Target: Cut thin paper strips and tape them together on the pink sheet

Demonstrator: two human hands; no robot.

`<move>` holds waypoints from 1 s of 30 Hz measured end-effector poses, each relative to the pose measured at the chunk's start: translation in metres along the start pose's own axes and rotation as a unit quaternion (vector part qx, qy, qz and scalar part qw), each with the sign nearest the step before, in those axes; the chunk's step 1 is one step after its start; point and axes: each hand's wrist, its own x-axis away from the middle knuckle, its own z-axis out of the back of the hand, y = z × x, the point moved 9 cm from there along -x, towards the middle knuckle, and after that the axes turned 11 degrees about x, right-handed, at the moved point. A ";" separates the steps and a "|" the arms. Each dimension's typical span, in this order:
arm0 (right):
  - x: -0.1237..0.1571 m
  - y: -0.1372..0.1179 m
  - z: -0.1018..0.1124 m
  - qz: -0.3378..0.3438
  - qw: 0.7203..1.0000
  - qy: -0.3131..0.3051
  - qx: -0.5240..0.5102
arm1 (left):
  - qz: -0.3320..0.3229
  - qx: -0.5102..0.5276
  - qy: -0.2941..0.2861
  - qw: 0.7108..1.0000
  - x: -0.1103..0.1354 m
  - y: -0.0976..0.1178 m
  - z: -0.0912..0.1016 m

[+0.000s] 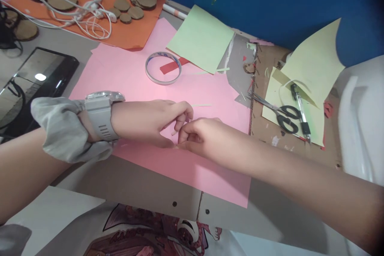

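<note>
Where the hands meet above the desk (90, 176), the left hand (153, 120) and right hand (204, 136) are together, fingers curled, thumb tips about touching; whether anything is pinched between them cannot be told. Directly beneath lies the pink sheet (222, 172), one corner close to the desk's near edge, and a thin pale strip (202, 105) rests on it just beyond the left fingers. For sound execution, the inspector would advise light fingertip pressure, both wrists kept low for steadiness, and forearms kept from dragging the sheet, which could crease or slip. Toward the far edge, a roll of tape (163, 83) lies flat with a red strip (172, 66) partly inside its ring, next to a light green sheet (201, 38). At the desk's right, brown cardboard (306, 156) carries scissors (279, 110), a pen (301, 108) and curling yellow-green paper (315, 62); small scraps litter its border. Toward the far left corner, an orange sheet (139, 34) bears cardboard discs (121, 5) and a tangled white cable (93, 8). Behind the far edge stands a blue wall (270, 0).
</note>
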 end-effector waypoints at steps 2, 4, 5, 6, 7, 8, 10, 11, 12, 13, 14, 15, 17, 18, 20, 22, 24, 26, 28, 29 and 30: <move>0.000 0.000 -0.001 0.002 1.000 0.001 0.000 | -0.002 0.000 -0.001 1.000 0.000 0.000 0.000; -0.001 0.000 -0.001 0.004 1.000 0.001 0.001 | -0.007 0.003 0.000 1.000 0.000 0.000 0.000; -0.001 0.000 -0.001 0.004 1.000 0.002 0.002 | -0.008 0.004 0.000 1.000 0.000 0.000 0.000; -0.001 0.000 -0.001 0.003 1.000 0.004 0.003 | -0.009 0.005 0.001 1.000 0.000 0.000 -0.001; -0.002 0.000 -0.001 0.003 1.000 0.005 0.004 | -0.009 0.006 0.002 1.000 0.000 -0.001 -0.001; -0.002 0.000 -0.001 0.003 1.000 0.006 0.005 | -0.011 0.007 0.003 1.000 0.000 -0.001 -0.001; -0.001 0.000 0.000 0.001 1.000 0.006 0.004 | -0.014 0.007 0.005 1.000 0.000 -0.001 -0.001; -0.001 0.000 0.000 0.001 1.000 0.003 0.003 | -0.015 0.007 0.007 1.000 0.000 0.000 -0.001; -0.001 0.000 -0.001 -0.001 1.000 0.001 0.003 | -0.015 0.006 0.007 1.000 0.000 0.000 -0.001; -0.001 0.000 -0.001 -0.003 1.000 -0.001 0.003 | -0.015 0.005 0.007 1.000 0.000 0.000 -0.001; -0.001 0.000 -0.001 -0.005 1.000 -0.002 0.003 | -0.015 0.004 0.008 1.000 0.000 0.000 -0.001; -0.001 0.001 -0.001 -0.005 1.000 -0.003 0.003 | -0.015 0.002 0.010 1.000 0.000 -0.001 -0.001; -0.001 0.000 0.000 -0.001 1.000 0.000 0.004 | -0.017 0.001 0.013 1.000 0.001 -0.001 0.000; -0.001 0.000 0.000 0.002 1.000 0.002 0.003 | -0.019 0.003 0.010 1.000 0.002 -0.002 0.000; -0.001 0.000 0.000 0.008 1.000 0.006 -0.001 | -0.018 0.014 -0.007 1.000 0.003 -0.003 -0.001; -0.001 0.000 0.000 0.009 1.000 0.009 -0.004 | -0.015 0.028 -0.024 0.999 0.003 -0.004 -0.003; -0.001 0.001 0.000 0.007 1.000 0.013 -0.004 | -0.014 0.033 -0.025 0.999 0.003 -0.004 -0.002; -0.001 0.001 0.001 0.007 1.000 0.014 -0.003 | -0.015 0.029 -0.019 0.999 0.002 -0.003 -0.001; -0.001 0.000 0.001 0.006 1.000 0.013 -0.002 | -0.015 0.024 -0.017 0.999 0.002 -0.003 -0.001; 0.000 0.000 0.001 0.007 1.000 0.012 -0.003 | -0.016 0.022 -0.017 1.000 0.002 -0.003 -0.001; 0.000 0.000 0.001 0.007 1.000 0.011 -0.003 | -0.016 0.020 -0.016 1.000 0.002 -0.003 -0.001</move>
